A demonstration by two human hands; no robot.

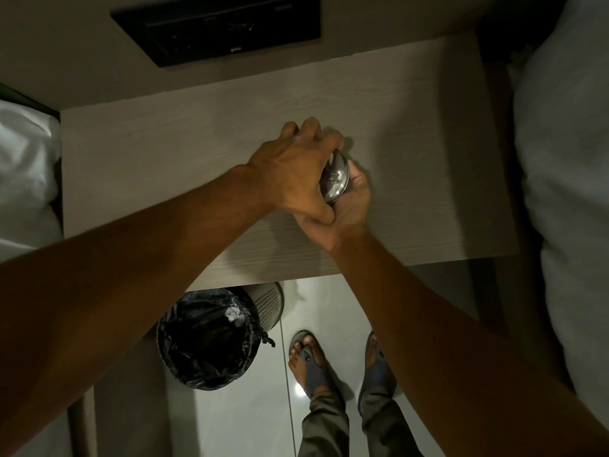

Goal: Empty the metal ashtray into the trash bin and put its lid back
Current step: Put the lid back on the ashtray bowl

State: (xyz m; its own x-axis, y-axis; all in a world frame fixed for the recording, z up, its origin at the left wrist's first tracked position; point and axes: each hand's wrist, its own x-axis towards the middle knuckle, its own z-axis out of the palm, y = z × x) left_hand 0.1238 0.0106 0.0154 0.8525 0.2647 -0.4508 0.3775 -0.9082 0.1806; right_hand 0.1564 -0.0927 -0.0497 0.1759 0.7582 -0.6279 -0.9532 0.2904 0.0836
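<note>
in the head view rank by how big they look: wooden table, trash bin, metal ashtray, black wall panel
1. wooden table
2. black wall panel
3. trash bin, though it looks close to the panel
4. metal ashtray, mostly covered by both hands

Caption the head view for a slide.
Both hands hold the metal ashtray over the table, bin below.

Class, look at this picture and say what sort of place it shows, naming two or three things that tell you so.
Probably a hotel or guest bedroom: white bedding beside a small wood-grain table, a lined trash bin on the tiled floor, and both hands holding a metal ashtray.
</note>
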